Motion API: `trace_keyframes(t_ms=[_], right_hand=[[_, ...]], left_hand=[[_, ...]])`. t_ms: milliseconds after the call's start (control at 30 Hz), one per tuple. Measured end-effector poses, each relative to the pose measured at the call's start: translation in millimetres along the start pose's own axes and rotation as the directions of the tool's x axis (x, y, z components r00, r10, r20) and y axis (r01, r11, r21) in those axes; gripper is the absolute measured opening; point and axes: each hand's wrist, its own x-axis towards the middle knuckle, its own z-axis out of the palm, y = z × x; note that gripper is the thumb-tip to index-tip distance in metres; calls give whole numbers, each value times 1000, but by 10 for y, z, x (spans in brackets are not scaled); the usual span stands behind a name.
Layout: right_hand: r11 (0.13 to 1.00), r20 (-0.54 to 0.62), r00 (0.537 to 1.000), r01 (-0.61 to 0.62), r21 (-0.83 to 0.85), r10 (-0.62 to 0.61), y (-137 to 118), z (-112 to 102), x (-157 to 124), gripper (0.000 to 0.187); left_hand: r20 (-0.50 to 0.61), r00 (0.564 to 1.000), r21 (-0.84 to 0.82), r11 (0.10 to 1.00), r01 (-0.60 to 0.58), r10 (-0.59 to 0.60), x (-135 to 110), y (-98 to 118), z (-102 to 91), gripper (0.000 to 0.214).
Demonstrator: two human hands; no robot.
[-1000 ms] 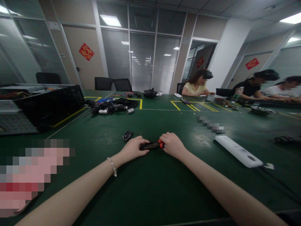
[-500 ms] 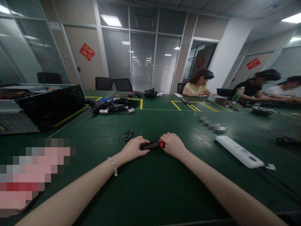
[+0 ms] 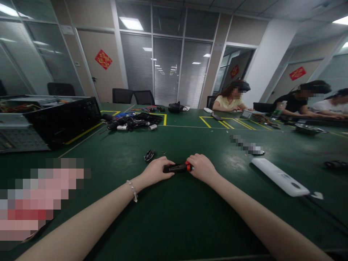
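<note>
My left hand is closed around one end of a long black plastic part, held low over the green table. At the part's other end, my right hand grips a red-and-black tool handle. Its working tip is hidden by the part and my fingers. Just beyond my left hand lies a small dark piece, with a few tiny thin bits beside it that are too small to make out.
An open computer case stands at the left, near a pile of black cables. To the right lies a white power strip with its cord. A metal bowl sits farther right. Across the table several people are seated.
The whole view has shifted slightly, so everything sits a little farther right. Both hands keep the same hold on the black part and the red-and-black tool handle.
</note>
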Motion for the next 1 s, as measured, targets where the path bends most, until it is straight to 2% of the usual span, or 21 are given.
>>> trace_keyframes(t_ms=[267, 600, 833, 1000], right_hand=[[999, -7, 1000, 22, -46, -22, 3, -19, 7, 14], [1000, 20, 1000, -8, 9, 8, 0, 3, 3, 15], [998, -8, 999, 33, -55, -33, 12, -8, 9, 14], [999, -9, 999, 37, -40, -37, 12, -24, 10, 14]], left_hand=[[1, 1000, 13, 1000, 13, -13, -1, 11, -6, 35], [-3, 1000, 8, 1000, 2, -2, 1, 8, 1, 34], [10, 1000, 7, 1000, 11, -11, 5, -5, 2, 36], [6, 1000, 8, 1000, 8, -8, -1, 1, -6, 35]])
